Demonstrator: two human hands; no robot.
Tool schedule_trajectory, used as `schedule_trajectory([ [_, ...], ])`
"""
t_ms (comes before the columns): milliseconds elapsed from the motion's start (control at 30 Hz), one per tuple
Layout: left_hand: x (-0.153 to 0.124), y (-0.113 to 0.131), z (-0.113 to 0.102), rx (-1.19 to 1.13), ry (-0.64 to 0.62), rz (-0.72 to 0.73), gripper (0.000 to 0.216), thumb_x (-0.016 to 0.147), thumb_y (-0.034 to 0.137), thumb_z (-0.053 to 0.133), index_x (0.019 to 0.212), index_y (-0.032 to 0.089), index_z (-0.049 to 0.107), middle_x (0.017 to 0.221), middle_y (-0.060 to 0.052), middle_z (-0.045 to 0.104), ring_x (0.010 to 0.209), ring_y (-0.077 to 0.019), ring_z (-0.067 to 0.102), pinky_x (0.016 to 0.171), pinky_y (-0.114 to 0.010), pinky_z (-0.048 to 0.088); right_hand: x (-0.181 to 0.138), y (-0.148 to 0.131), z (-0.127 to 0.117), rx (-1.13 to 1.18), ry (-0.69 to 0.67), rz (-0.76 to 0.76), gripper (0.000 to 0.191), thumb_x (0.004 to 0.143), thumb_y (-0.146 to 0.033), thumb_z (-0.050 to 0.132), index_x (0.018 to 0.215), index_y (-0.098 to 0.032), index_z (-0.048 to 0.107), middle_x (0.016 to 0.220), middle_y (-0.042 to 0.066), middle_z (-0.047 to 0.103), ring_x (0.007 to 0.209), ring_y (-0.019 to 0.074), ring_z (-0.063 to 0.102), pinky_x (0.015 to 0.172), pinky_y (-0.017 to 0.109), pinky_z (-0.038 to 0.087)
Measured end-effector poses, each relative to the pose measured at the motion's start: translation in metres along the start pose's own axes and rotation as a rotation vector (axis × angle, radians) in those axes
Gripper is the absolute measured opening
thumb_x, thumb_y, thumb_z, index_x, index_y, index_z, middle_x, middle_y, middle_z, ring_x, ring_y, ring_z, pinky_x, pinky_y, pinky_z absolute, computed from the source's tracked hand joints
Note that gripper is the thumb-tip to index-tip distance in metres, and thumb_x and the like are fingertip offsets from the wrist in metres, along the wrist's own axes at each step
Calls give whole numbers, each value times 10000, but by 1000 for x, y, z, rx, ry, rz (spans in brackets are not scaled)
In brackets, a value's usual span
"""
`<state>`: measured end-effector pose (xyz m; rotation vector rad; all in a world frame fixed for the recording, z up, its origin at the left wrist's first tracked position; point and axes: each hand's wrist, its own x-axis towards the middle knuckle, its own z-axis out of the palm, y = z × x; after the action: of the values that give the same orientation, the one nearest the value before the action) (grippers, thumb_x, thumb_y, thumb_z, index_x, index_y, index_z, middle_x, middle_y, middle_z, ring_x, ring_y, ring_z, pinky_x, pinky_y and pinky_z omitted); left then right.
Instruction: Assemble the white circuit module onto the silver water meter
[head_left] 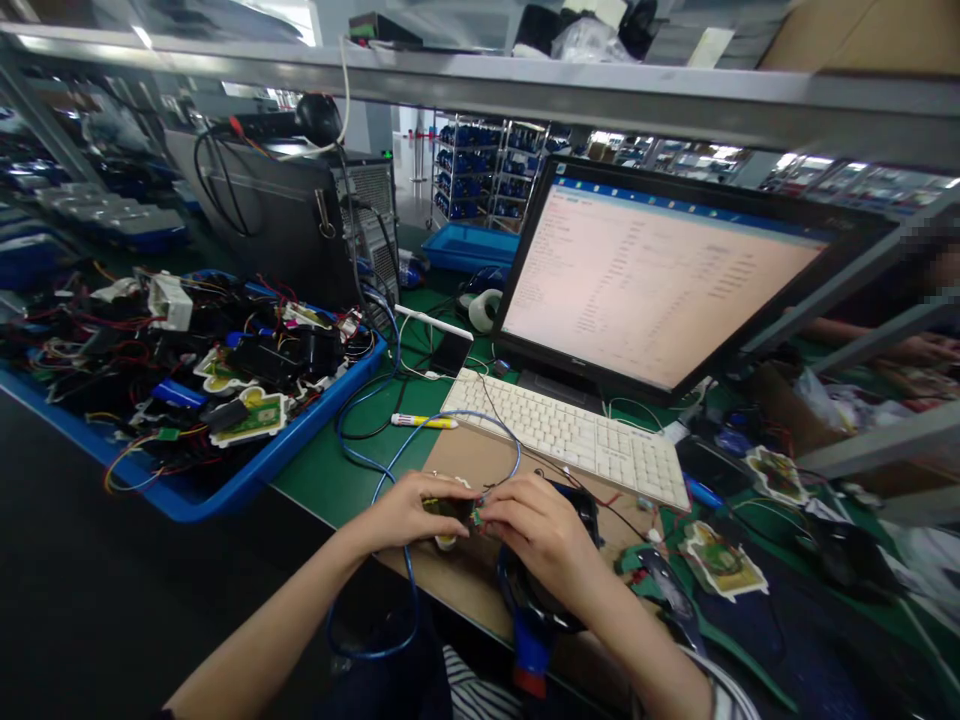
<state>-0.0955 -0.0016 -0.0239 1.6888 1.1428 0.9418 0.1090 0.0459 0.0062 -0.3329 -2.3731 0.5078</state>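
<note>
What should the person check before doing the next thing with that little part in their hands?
1. Both hands on the small part: ok. The left hand and right hand pinch it from either side.
2. Part over the work surface: ok, it sits above the brown mat, not past the edge.
3. Blue cable free of the hands: not ok, it loops close around them.
4. Keyboard out of the way: ok, it lies behind the hands.
5. Blue tray of wired parts apart from the hands: ok, it lies off to the left.
6. Wires seated properly in the part: cannot tell, fingers hide it.
</note>
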Motion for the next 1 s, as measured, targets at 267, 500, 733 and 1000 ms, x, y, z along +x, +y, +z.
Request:
schedule_trajectory([
  [267, 0, 16, 0, 156, 1, -14, 389, 719, 280, 680, 1094, 183, 639, 1035, -78, 704, 955, -189, 640, 860, -282, 471, -1, -4, -6, -66, -74, -41, 137, 895, -80, 466, 965, -132, 571, 930, 85, 616, 848, 185, 514, 718, 320, 453],
  [500, 0, 22, 3, 175, 21, -42, 348, 728, 247, 669, 1072, 200, 652, 987, -48, 721, 910, -175, 653, 810, -259, 475, -3, -5, -9, -68, -87, -89, 160, 912, -85, 426, 969, -116, 573, 914, 98, 609, 880, 196, 513, 742, 326, 469],
  [733, 0, 21, 1, 172, 28, -66, 358, 678, 235, 713, 1025, 154, 673, 968, -72, 725, 889, -182, 658, 801, -255, 475, -4, -2, -8, 16, -57, -68, 140, 875, -45, 486, 949, -127, 573, 922, 86, 616, 873, 186, 515, 741, 318, 469],
  [1000, -3, 21, 5, 222, 28, -48, 381, 706, 313, 688, 1056, 167, 656, 1037, -76, 707, 947, -194, 650, 842, -273, 471, 3, -1, -7, -14, -12, -36, 119, 890, -74, 482, 929, -140, 575, 880, 72, 621, 793, 167, 519, 671, 295, 446],
])
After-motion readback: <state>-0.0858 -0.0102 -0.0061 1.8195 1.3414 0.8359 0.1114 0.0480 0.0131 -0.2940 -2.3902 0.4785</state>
